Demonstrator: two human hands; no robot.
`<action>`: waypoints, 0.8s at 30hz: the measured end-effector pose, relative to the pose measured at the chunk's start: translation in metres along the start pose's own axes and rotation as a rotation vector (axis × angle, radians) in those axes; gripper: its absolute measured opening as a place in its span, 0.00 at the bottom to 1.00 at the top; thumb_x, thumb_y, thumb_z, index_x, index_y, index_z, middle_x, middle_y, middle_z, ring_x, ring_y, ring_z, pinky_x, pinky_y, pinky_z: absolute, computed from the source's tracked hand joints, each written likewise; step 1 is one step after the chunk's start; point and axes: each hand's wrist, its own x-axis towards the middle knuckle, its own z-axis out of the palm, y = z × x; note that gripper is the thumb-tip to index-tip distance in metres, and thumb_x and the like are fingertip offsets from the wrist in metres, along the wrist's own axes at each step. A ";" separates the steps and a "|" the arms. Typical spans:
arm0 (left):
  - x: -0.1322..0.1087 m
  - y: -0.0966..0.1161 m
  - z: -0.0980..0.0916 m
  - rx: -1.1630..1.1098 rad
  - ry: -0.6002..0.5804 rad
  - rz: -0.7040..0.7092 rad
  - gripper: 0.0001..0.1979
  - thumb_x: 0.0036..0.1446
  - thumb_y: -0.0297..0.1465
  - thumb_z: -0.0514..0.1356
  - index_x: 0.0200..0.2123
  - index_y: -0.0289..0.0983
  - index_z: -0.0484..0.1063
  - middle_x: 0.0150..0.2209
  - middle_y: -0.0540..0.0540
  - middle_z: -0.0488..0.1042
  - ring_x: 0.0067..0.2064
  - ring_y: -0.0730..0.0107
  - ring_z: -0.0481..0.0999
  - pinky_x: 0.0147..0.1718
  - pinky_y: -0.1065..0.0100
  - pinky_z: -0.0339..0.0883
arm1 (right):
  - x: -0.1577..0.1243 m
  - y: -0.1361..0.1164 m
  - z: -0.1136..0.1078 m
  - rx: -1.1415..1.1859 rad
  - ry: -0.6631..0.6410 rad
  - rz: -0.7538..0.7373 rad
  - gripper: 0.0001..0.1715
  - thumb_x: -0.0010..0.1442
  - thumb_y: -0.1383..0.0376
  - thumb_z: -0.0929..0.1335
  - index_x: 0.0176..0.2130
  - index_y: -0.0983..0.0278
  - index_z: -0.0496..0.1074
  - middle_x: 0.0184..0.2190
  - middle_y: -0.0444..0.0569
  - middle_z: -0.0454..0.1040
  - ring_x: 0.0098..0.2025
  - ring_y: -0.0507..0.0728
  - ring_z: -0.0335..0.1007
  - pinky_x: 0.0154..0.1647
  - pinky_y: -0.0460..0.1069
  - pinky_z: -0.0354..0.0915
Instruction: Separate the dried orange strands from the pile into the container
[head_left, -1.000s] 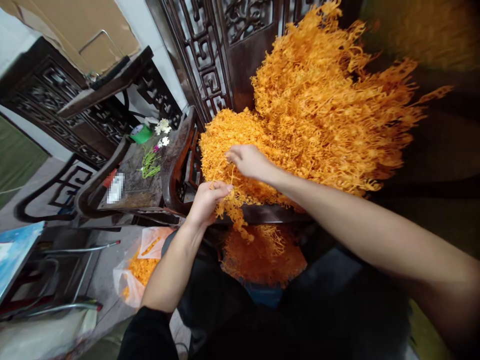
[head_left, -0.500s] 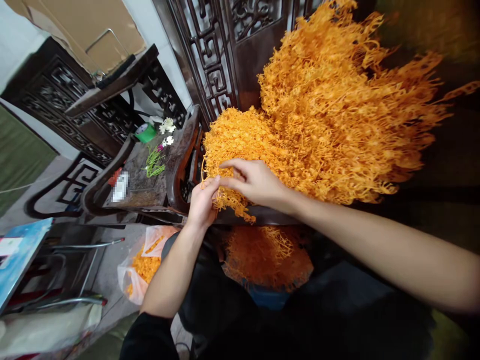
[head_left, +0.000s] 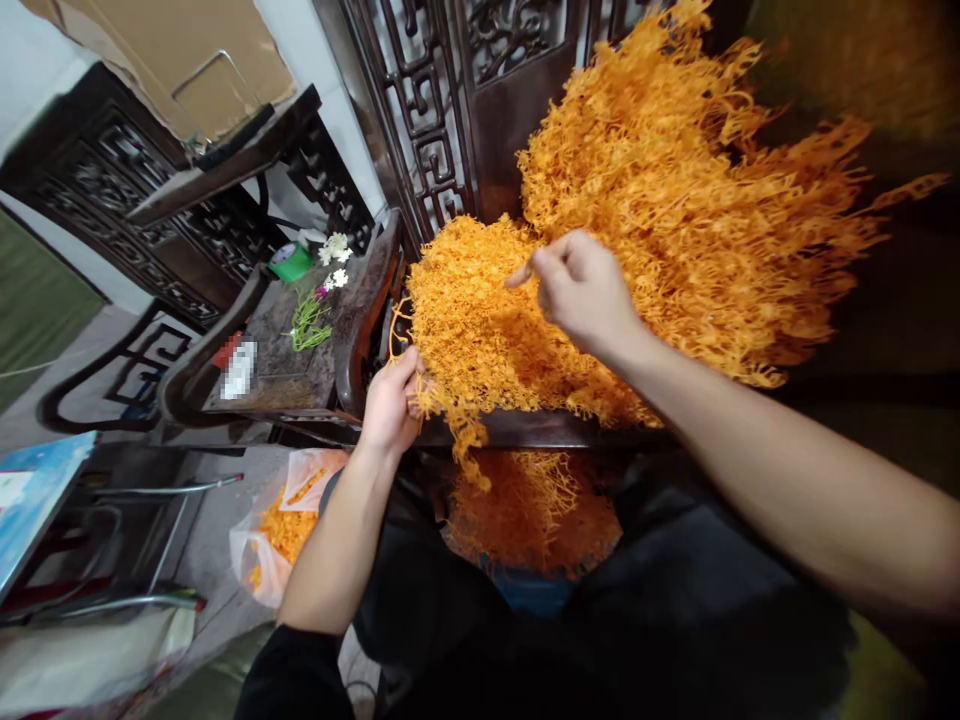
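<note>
Dark carved woodwork [head_left: 506,130] rises at the far side of our bench, its fretted panels standing over everything we handle. Against it, spreading to the right, sits the great mound of orange strands [head_left: 675,210], with a flatter, denser shoulder at the left. Well left of us is a wooden seat [head_left: 277,372]. Below the bench's front edge [head_left: 547,430] lies a lower heap of orange strands [head_left: 525,500], and near left on the floor a thin plastic bag [head_left: 277,580] holds more orange pieces.

Our right hand [head_left: 574,285] is over the mound, fingers partly curled and the index reaching left; we cannot tell whether it has hold of anything. Our left hand [head_left: 391,405], at the shoulder's near left corner, is closed in a pinch on an orange sprig [head_left: 468,440] that droops over the bench edge. Strands this fine would likely snag or snap, so we do best gripping lightly, near the stem, and lifting any further piece slowly free of its tangle.

On the seat rest a green roll [head_left: 291,262], green stems [head_left: 310,322] and small white flowers [head_left: 335,250]. Thinnest of all, an orange stalk [head_left: 396,328] curves up above our left thumb; we should avoid crushing it.
</note>
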 end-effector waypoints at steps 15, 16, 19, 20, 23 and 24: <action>0.013 0.002 0.007 -0.239 0.298 0.111 0.21 0.64 0.39 0.67 0.24 0.36 0.63 0.17 0.58 0.58 0.16 0.81 0.57 0.18 0.75 0.50 | -0.084 -0.065 0.044 -0.099 -0.330 -0.710 0.20 0.77 0.58 0.61 0.40 0.65 0.76 0.32 0.48 0.74 0.33 0.51 0.68 0.35 0.47 0.62; 0.012 0.003 0.007 -0.243 0.290 0.115 0.21 0.64 0.39 0.67 0.25 0.36 0.64 0.17 0.58 0.58 0.16 0.81 0.57 0.18 0.75 0.50 | -0.083 -0.065 0.044 -0.131 -0.334 -0.700 0.19 0.76 0.57 0.62 0.44 0.65 0.76 0.34 0.48 0.75 0.34 0.52 0.69 0.34 0.48 0.62; 0.003 -0.001 0.015 -0.221 0.231 0.162 0.20 0.62 0.39 0.68 0.26 0.36 0.66 0.19 0.57 0.62 0.18 0.81 0.61 0.19 0.75 0.53 | -0.075 -0.056 0.047 -0.313 -0.373 -0.696 0.22 0.75 0.54 0.64 0.55 0.66 0.74 0.37 0.50 0.77 0.36 0.54 0.71 0.33 0.49 0.61; -0.001 -0.004 0.020 -0.211 0.210 0.172 0.19 0.62 0.39 0.69 0.26 0.35 0.66 0.20 0.56 0.63 0.19 0.81 0.61 0.20 0.75 0.53 | -0.072 -0.052 0.050 -0.352 -0.375 -0.711 0.20 0.75 0.55 0.64 0.55 0.66 0.75 0.37 0.50 0.77 0.36 0.54 0.71 0.32 0.49 0.60; -0.007 -0.008 0.031 -0.203 0.169 0.171 0.20 0.62 0.36 0.69 0.25 0.35 0.65 0.20 0.56 0.63 0.19 0.83 0.61 0.20 0.76 0.52 | -0.073 -0.049 0.055 -0.363 -0.354 -0.778 0.18 0.76 0.63 0.61 0.40 0.66 0.76 0.33 0.49 0.75 0.35 0.53 0.69 0.33 0.48 0.60; -0.006 -0.007 0.032 -0.211 0.171 0.149 0.20 0.63 0.36 0.68 0.24 0.35 0.64 0.19 0.57 0.61 0.19 0.83 0.59 0.19 0.76 0.50 | -0.078 -0.053 0.055 -0.333 -0.333 -0.826 0.19 0.75 0.65 0.60 0.37 0.65 0.75 0.32 0.49 0.74 0.34 0.53 0.69 0.32 0.49 0.59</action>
